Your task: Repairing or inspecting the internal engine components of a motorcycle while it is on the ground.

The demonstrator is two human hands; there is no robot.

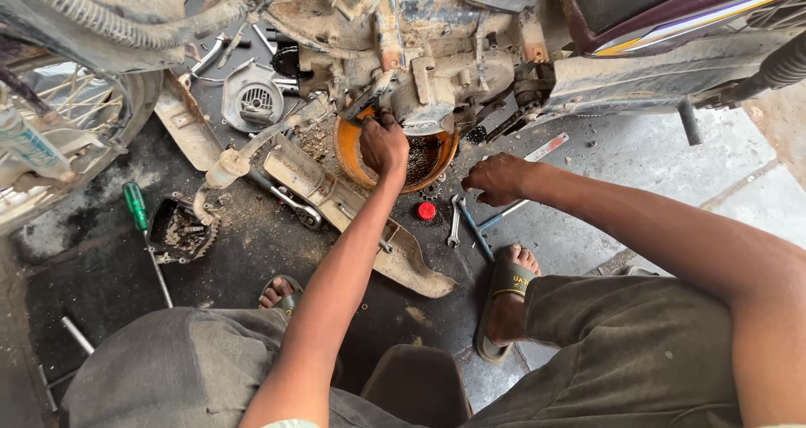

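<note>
1. Two hands at work under the motorcycle engine. The left hand is closed in a fist around a small dark tool or fastener just below the engine's underside; what exactly it grips cannot be told, the fingers hide it.
2. The right hand hovers low to the right of the engine, fingers curled loosely, with nothing seen in its grasp, just above a long flat tool lying on the floor.
3. An orange drain pan sits directly beneath the engine, with dark liquid and debris inside.
4. Near the pan: a red cap, a combination spanner, and further left of the engine a green-handled screwdriver.
5. Risk, as judged: the gripped piece could slip from oily fingers and drop into the pan's dark fluid; a sandalled foot close to the loose tools could kick them.
6. Orientation: the spanner's long axis runs roughly toward and away from the engine, with one end pointing toward it. The flat tool lies diagonally, its upper end pointing right of the engine.
</note>
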